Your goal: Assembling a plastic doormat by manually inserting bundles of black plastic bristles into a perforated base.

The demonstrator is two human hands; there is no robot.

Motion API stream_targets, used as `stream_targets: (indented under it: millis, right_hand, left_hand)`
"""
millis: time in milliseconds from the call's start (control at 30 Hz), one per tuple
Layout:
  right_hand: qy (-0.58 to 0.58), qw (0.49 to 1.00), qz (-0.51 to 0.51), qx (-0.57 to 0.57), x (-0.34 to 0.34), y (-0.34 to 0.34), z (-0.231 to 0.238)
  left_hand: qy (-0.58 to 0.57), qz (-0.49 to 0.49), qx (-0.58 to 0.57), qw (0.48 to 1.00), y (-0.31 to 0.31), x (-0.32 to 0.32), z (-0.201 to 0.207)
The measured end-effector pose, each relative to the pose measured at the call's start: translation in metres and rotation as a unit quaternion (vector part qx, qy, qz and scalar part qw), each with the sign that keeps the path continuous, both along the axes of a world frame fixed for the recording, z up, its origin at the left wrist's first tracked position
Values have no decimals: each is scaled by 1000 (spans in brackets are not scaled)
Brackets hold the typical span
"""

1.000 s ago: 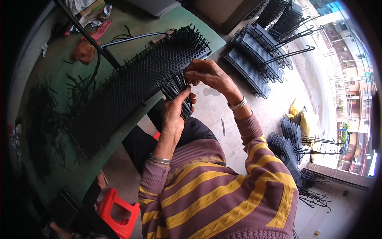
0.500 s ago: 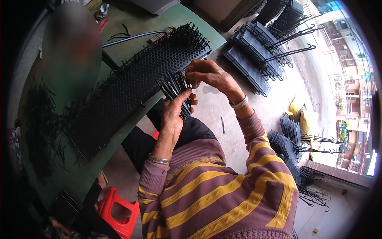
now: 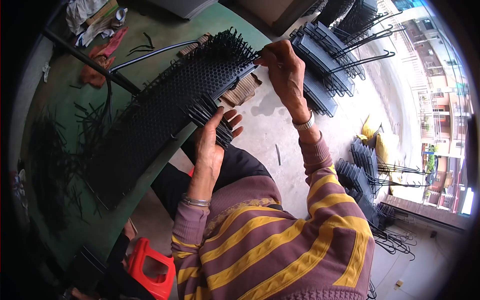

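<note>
A long black panel [image 3: 165, 107] full of round holes lies slantwise over the green table. Thin black strips [image 3: 227, 47] stand up in a thick row at its far right end and along its far edge. My left hand [image 3: 207, 147] is closed round a bundle of loose black strips [image 3: 204, 112] beside the panel's near edge, thumb on top, some fingers partly extended. At the panel's far right corner, my right hand [image 3: 286, 70] has its thumb and fingers pinched together. Whatever sits between those fingertips is too small and hidden to make out.
Loose black strips [image 3: 55, 150] heap on the green table [image 3: 132, 192] at left. A metal bar [image 3: 150, 54], cloths [image 3: 100, 60] and cardboard [image 3: 242, 90] lie around the panel. Black mesh racks [image 3: 320, 60] with hooks stand on the floor at right. A red stool [image 3: 150, 270] is below.
My right hand has gone from the bundle up and right to the panel's far corner. My left hand has shifted slightly left with the bundle. The blurred shape at upper left is gone.
</note>
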State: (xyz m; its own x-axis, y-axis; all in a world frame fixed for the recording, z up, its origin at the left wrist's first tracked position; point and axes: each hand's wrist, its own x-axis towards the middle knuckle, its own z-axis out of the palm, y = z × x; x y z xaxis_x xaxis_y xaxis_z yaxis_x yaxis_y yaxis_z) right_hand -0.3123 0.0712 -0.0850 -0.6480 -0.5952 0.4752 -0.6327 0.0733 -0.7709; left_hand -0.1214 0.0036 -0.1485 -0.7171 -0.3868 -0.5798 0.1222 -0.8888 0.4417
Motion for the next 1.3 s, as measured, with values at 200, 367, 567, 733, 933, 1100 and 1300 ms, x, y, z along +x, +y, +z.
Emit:
stream_targets:
  millis: [200, 367, 567, 733, 933, 1100, 1300]
  right_hand:
    - [64, 998, -3, 17, -19, -14, -21]
    - [29, 999, 26, 25, -22, -14, -16]
    - [49, 997, 33, 49, -23, -14, -9]
    - [55, 995, 43, 66, -23, -13, -6]
    - [105, 986, 121, 36, -28, -15, -7]
    - [77, 990, 95, 75, -25, -12, -3]
    - [77, 992, 43, 95, -26, -14, -3]
  left_hand:
    - [11, 24, 42, 999, 4, -4, -3]
    - [-10, 28, 31, 999, 4, -3, -3]
    - [-7, 24, 28, 999, 3, -4, -6]
    - [-2, 27, 35, 999, 4, -3, -6]
    - [-10, 23, 28, 999, 3, -2, -6]
    - [-25, 26, 35, 999, 3, -2, -5]
    - [-47, 24, 38, 998, 1, -3, -4]
